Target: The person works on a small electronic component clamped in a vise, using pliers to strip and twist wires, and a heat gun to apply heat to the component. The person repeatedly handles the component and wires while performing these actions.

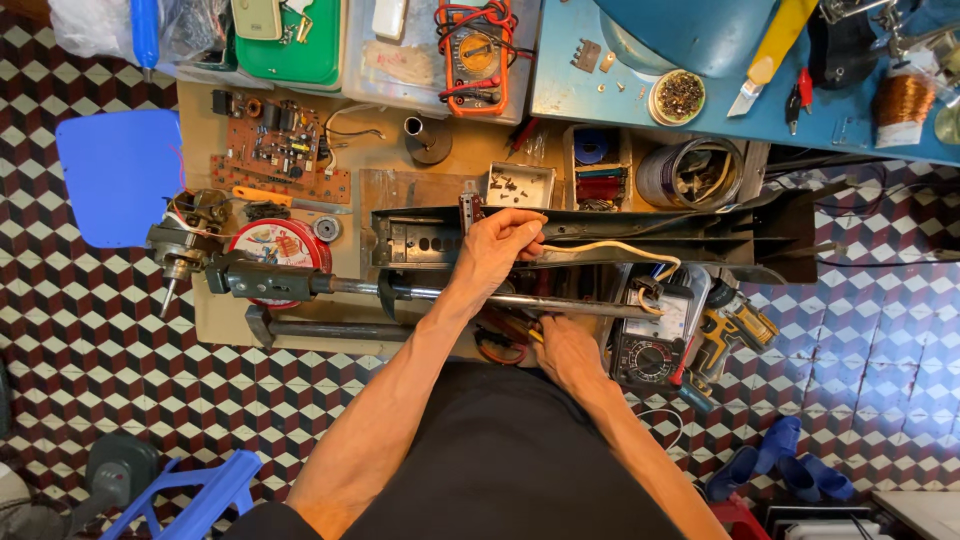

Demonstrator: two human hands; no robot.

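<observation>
A long dark housing [600, 235] lies lengthwise across the surface, its open channel facing up, with a slotted metal plate at one end. A pale cable [620, 248] runs along the housing and curls down off its edge. Just beside the housing, parallel, lies a grey metal rod [560, 303].

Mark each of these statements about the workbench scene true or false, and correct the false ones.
1. The left hand rests on the long black housing. True.
2. A white cable runs along that housing. True.
3. The orange multimeter lies by the right hand. False: it sits in a tray at the far edge; a black multimeter is by that hand.
4. The yellow drill stands on the blue table. False: it lies at the bench's right end, near the black meter.
5. A brown circuit board lies on the bench's left part. True.
</observation>
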